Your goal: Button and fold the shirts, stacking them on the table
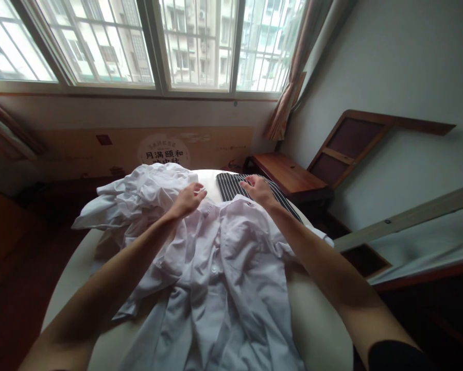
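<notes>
Flanking the far collar end of the lengthwise white shirt (223,268), left hand (187,198) curls gripping fabric, right hand (259,189) lies flat, fingers spread.

Both bare arms stretched forward — left hand (187,200) loosely curled, right hand (259,189) flat, palm down

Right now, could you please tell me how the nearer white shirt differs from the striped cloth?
The white shirt is plain; the striped cloth is dark with thin light stripes. The white shirt lies rumpled; the striped cloth lies flat. Both rest on the table.
</notes>
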A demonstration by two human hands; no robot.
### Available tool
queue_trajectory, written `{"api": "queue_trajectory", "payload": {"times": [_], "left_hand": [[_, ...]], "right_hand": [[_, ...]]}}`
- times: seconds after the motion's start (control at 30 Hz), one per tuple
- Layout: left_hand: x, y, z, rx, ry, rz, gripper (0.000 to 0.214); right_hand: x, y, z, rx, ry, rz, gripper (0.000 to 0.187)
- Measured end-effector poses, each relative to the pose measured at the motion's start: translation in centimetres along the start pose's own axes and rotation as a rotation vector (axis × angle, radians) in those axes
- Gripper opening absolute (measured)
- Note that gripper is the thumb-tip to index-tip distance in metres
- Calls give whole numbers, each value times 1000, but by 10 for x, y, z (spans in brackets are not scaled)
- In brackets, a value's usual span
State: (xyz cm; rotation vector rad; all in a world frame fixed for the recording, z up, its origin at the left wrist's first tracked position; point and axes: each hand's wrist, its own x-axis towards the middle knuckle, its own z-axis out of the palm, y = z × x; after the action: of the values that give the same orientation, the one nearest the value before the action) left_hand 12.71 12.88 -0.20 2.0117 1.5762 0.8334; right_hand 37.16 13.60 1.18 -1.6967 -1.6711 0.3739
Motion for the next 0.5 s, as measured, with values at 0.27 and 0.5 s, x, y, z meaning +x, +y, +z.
{"api": "queue_trajectory", "payload": {"times": [0.27,0.5], "left_hand": [[45,-17,25,-76,-614,-242,25],[37,-19,2,-85,-627,-62,29]], "right_hand": [[22,35,9,133,-626,277,23],[10,62,-21,491,-588,125,27]]}}
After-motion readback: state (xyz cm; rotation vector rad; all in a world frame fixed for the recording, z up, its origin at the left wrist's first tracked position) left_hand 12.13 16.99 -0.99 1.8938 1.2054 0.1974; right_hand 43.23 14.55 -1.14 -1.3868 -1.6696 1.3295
